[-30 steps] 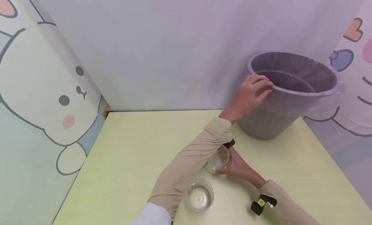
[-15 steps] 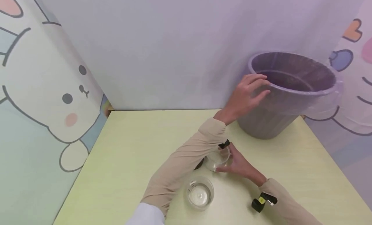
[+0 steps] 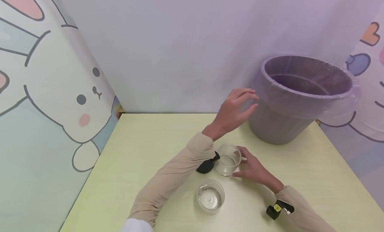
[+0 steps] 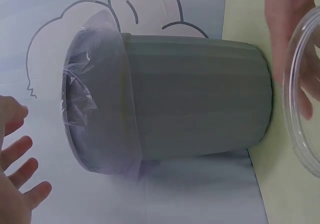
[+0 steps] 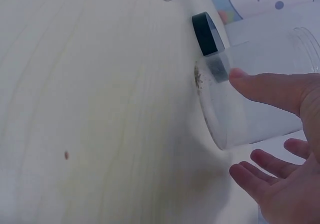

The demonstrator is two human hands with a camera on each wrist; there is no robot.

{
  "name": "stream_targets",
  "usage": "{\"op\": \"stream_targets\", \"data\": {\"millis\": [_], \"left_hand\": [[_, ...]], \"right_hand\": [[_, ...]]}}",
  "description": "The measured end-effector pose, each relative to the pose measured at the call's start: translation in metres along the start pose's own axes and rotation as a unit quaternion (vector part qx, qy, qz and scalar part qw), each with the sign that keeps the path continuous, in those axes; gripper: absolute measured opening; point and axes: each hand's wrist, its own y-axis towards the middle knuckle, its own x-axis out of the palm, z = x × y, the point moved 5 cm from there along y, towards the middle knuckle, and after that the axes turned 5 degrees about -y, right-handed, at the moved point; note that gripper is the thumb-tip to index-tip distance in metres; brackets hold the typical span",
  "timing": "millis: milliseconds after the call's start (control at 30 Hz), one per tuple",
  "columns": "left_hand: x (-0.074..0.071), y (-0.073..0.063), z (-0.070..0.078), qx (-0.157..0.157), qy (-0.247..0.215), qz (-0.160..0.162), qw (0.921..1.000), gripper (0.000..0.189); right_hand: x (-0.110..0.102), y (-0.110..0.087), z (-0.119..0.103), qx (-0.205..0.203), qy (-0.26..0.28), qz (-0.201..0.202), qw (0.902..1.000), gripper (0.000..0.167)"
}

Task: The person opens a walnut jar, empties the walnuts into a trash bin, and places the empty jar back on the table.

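Note:
My left hand (image 3: 234, 110) hovers over the table, left of the grey bin (image 3: 279, 125), its fingers loosely spread and holding nothing. In the left wrist view its fingers (image 4: 22, 171) stay apart from the bin's bagged rim. Beside a clear jar (image 3: 223, 167) is my right hand (image 3: 255, 167), thumb on one side and fingers on the other. The right wrist view shows that thumb (image 5: 270, 89) overlapping the upright jar while the other fingers are spread away from it. Brownish specks mark the jar's base edge. A black lid (image 3: 204, 167) lies next to it, partly under my left sleeve.
A second clear jar (image 3: 210, 197) stands nearer me on the pale yellow table (image 3: 144, 152). A thin translucent bag (image 4: 100, 109) lines the bin at the back right. The right wrist view has a small brown speck (image 5: 66, 155) on the tabletop.
My left hand has moved away from the bin's rim, back to the left and down. The right hand has drawn back slightly from the jar. More of the black lid shows.

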Motion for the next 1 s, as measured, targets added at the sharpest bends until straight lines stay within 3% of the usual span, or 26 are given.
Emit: {"op": "stream_targets", "data": {"millis": [267, 500, 767, 1000], "left_hand": [[-0.017, -0.03, -0.005, -0.037, 0.002, 0.001, 0.9993, 0.022], [-0.03, -0.065, -0.012, -0.075, 0.03, -0.021, 0.9965, 0.025], [-0.051, -0.104, -0.019, -0.133, 0.042, -0.032, 0.9897, 0.028], [-0.068, -0.135, -0.021, -0.147, 0.066, -0.038, 0.9862, 0.031]], "right_hand": [[-0.024, -0.006, 0.001, 0.037, -0.037, 0.027, 0.9983, 0.077], [-0.042, -0.011, -0.004, 0.026, -0.073, 0.061, 0.9952, 0.063], [-0.059, -0.022, -0.008, 0.023, -0.125, 0.085, 0.9882, 0.059], [-0.07, -0.029, -0.009, 0.023, -0.16, 0.106, 0.981, 0.06]]}}
